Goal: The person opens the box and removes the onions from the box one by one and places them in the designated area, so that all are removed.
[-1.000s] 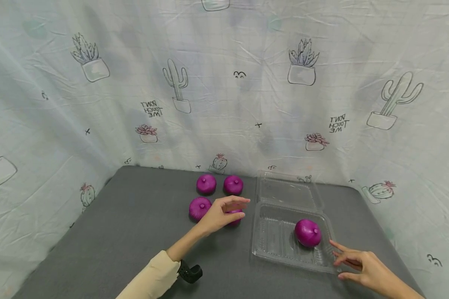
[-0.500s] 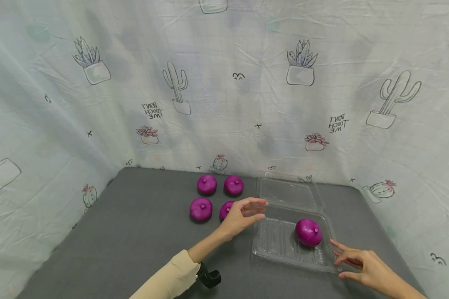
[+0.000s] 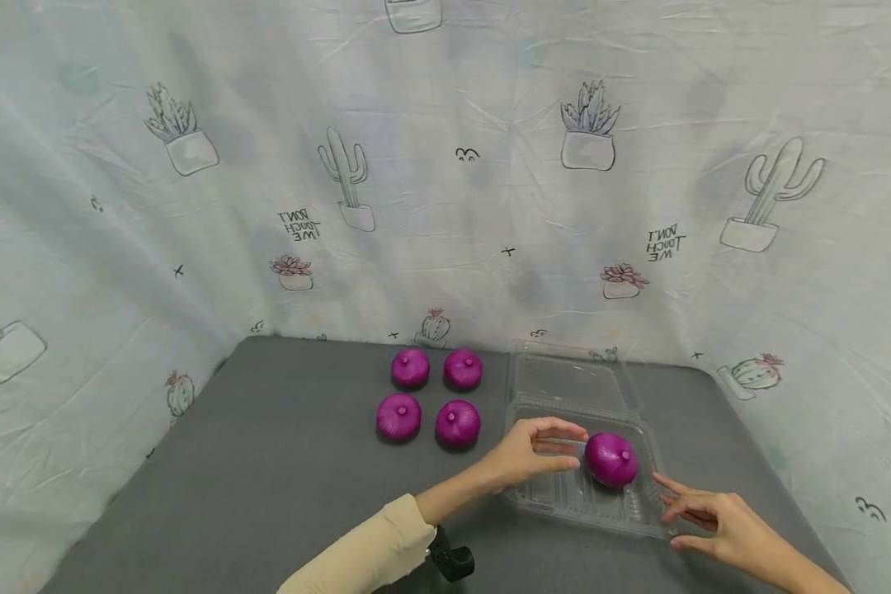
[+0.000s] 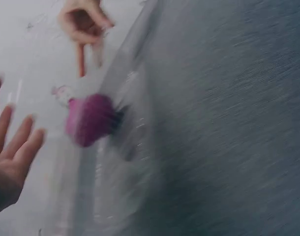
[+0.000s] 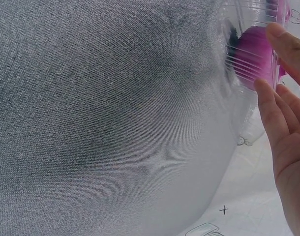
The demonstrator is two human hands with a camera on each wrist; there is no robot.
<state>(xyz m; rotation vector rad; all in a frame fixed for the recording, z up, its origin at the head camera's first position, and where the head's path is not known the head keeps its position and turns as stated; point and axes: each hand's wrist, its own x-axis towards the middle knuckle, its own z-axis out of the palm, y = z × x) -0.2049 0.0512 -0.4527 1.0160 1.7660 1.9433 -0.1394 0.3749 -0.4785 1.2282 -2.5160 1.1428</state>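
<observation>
A purple onion (image 3: 610, 460) sits in the right half of a clear plastic clamshell container (image 3: 594, 521), whose lid (image 3: 568, 381) lies folded back. Over the left half of that container my left hand (image 3: 527, 452) reaches with fingers extended and apart, nothing held between them; its fingertips are close to the onion, and contact cannot be told. In the left wrist view the onion (image 4: 91, 120) is blurred. My right hand (image 3: 720, 528) has its fingertips at the container's right edge. Through the clear wall, the right wrist view shows the onion (image 5: 253, 56) beyond those spread fingers (image 5: 270, 108).
Left of the container, more purple onions stand in two rows: one at back left (image 3: 411, 369), one at back right (image 3: 464, 370), one at front left (image 3: 398, 417), one at front right (image 3: 457, 424). A cactus-print curtain (image 3: 416, 206) hangs behind the grey table (image 3: 267, 462).
My left hand has travelled right, from above the front right onion to above the container beside the onion inside. The right hand has stayed at the container's edge.
</observation>
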